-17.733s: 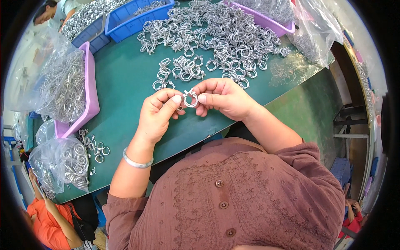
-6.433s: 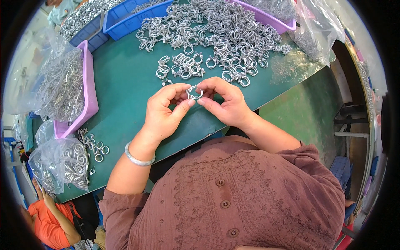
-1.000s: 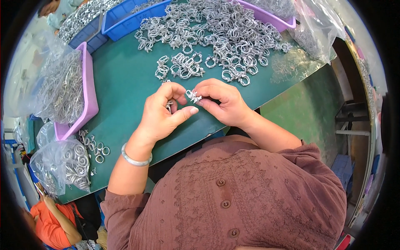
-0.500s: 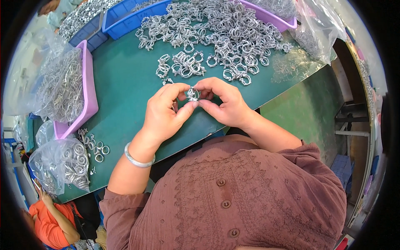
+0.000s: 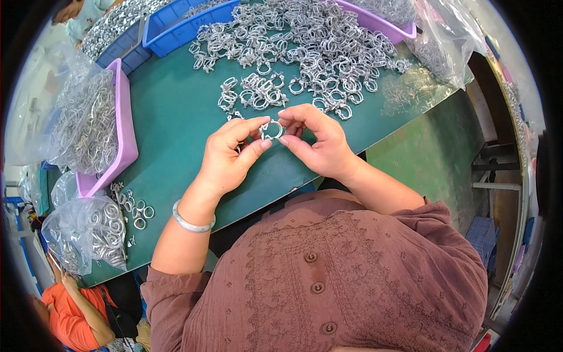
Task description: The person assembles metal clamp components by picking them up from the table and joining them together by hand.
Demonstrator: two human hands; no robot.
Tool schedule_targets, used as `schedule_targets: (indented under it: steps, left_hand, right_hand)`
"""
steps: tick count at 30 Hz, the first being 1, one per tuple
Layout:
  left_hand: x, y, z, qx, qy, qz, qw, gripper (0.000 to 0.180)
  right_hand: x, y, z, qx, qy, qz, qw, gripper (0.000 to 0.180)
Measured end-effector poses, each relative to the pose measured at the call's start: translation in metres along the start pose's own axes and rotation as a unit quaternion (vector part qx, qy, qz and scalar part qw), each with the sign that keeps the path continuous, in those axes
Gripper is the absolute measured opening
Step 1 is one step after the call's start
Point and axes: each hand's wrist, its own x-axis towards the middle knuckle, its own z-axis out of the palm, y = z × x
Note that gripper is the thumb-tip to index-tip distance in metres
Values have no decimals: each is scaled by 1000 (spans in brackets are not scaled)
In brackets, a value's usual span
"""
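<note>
Between my two hands, over the near part of the green table [image 5: 170, 111], is a small silvery metal ring [image 5: 280, 130] with little lugs on its rim. The thumb and index finger of my left hand [image 5: 226, 155] pinch its left side. My right hand [image 5: 322, 141] has curled fingers and thumb at the ring's right edge; the index fingertip is raised off it. Just beyond my hands lies a small cluster of similar rings [image 5: 262, 92], and behind that a large heap of them [image 5: 340, 56].
At the left stands a lilac tray [image 5: 126, 132] with bagged metal parts. Nearer are a clear bag of spiral parts [image 5: 105, 226] and several loose rings [image 5: 141, 212]. Blue bins [image 5: 187, 30] and another lilac tray [image 5: 381, 26] line the back. A person in orange [image 5: 73, 317] sits lower left.
The ring has turned so that its round opening now faces up more plainly. My right index finger has lifted away from it, and my right thumb has shifted slightly away from the left thumb.
</note>
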Motion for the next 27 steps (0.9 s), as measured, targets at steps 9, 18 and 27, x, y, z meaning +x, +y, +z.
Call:
schedule_targets:
  steps: [9,18,27]
  left_hand:
    - [0,-11,1,-88,8,-7,996,33]
    - [-1,-15,3,-149,6,-19,989,34]
    - [-1,-16,4,-152,-1,-29,988,33]
  right_hand:
    - [1,-1,0,2,0,-6,1000,32]
    - [3,-1,-1,-7,-14,-23,1000,26]
    - [2,0,-1,-3,-12,-20,1000,24]
